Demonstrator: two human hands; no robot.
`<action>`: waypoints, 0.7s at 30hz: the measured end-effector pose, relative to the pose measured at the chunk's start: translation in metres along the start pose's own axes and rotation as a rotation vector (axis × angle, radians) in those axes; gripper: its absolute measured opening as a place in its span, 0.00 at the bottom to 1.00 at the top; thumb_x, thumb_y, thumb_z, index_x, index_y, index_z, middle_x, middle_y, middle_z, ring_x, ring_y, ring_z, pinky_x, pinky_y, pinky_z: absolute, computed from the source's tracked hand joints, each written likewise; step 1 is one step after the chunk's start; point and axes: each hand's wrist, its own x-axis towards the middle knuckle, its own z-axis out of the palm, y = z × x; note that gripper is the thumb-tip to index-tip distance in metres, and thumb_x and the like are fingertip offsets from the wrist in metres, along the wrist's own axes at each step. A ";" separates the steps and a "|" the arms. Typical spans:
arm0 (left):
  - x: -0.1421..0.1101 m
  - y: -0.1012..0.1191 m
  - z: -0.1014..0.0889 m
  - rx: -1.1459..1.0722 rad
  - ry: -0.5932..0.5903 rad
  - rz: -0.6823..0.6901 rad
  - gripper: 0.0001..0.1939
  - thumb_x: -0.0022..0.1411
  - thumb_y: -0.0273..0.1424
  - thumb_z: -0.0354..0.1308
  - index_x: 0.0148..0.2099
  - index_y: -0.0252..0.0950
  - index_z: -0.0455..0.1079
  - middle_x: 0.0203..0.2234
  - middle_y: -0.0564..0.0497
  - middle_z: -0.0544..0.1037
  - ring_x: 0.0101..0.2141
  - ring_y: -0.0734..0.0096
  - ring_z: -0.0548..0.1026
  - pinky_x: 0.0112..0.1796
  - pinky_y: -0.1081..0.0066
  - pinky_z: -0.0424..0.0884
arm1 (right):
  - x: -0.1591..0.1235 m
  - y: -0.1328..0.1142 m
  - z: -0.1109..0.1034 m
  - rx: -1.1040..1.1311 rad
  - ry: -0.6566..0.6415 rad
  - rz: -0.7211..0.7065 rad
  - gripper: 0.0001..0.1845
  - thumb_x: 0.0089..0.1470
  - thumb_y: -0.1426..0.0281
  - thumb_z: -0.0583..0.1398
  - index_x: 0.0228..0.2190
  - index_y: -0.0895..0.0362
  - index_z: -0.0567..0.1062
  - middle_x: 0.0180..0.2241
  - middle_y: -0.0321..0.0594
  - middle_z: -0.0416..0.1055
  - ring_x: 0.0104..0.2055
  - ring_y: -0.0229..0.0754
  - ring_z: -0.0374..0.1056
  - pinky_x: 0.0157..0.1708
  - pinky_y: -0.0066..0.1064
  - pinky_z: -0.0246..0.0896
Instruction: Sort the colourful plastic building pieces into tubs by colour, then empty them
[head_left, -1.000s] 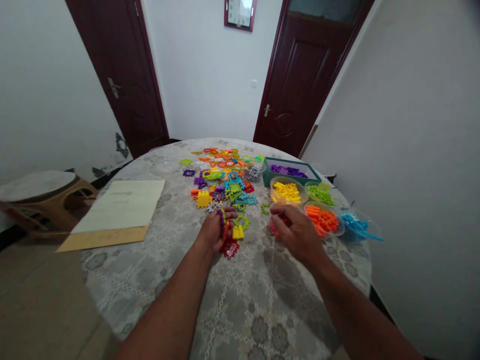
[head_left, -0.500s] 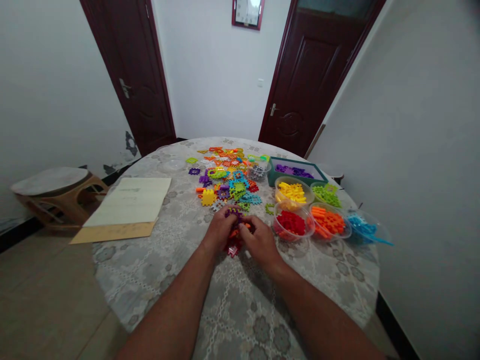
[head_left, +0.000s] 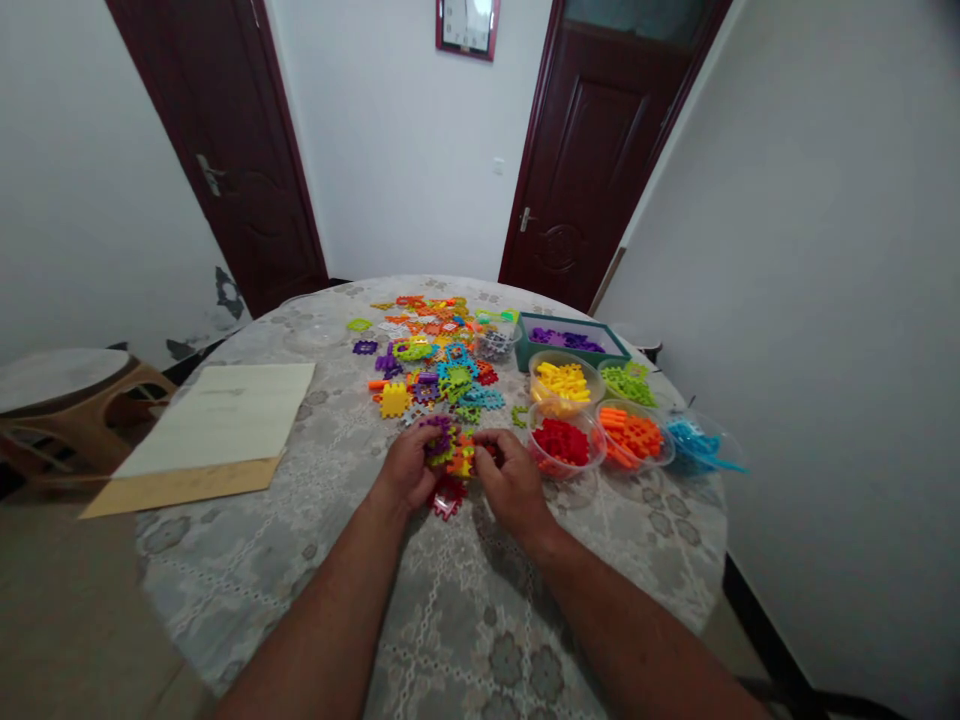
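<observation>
Near the middle of the table, my left hand (head_left: 406, 466) is closed around the left side of a cluster of interlocking plastic building pieces (head_left: 460, 456). Purple, yellow-green, orange and yellow parts show in it. My right hand (head_left: 513, 482) pinches the cluster's right side between thumb and fingers; its fingertips hide part of the grip. A dark red square piece (head_left: 448, 497) shows just below the cluster, between the hands; I cannot tell whether it is joined to it. Just beyond my hands lies a heap of mixed coloured pieces (head_left: 456, 384), with a yellow square piece (head_left: 394, 400) at its left.
On the right stand clear bowls of red (head_left: 561, 444), yellow (head_left: 562, 384), orange (head_left: 632, 438) and green pieces (head_left: 628, 385). Blue pieces (head_left: 694, 440) lie in clear plastic beside them. Behind is a green box (head_left: 531, 352) of purple pieces. Paper sheets (head_left: 217, 420) lie on the left.
The view has turned slightly right, so the scene sits further left. The cluster has been turned between my hands and shows more orange and yellow. My hands are a little further apart.
</observation>
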 end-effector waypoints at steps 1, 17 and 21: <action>0.002 0.002 -0.001 -0.025 0.021 -0.022 0.15 0.48 0.22 0.63 0.41 0.33 0.75 0.32 0.47 0.82 0.32 0.64 0.80 0.34 0.66 0.80 | -0.001 -0.003 -0.001 -0.029 0.008 -0.044 0.11 0.62 0.69 0.59 0.44 0.54 0.80 0.43 0.41 0.79 0.44 0.44 0.75 0.46 0.34 0.72; -0.006 0.014 -0.005 -0.145 -0.114 -0.009 0.38 0.45 0.16 0.55 0.61 0.35 0.72 0.47 0.38 0.82 0.50 0.46 0.82 0.47 0.43 0.82 | 0.021 0.001 -0.031 0.251 0.161 0.022 0.16 0.59 0.63 0.65 0.48 0.54 0.80 0.39 0.38 0.79 0.37 0.41 0.77 0.41 0.35 0.75; -0.004 0.009 -0.004 -0.126 -0.133 0.011 0.36 0.46 0.14 0.56 0.60 0.34 0.71 0.48 0.37 0.82 0.51 0.47 0.82 0.52 0.43 0.80 | 0.023 0.000 -0.032 0.292 0.161 0.063 0.19 0.57 0.62 0.66 0.49 0.55 0.80 0.39 0.39 0.79 0.38 0.42 0.78 0.42 0.35 0.75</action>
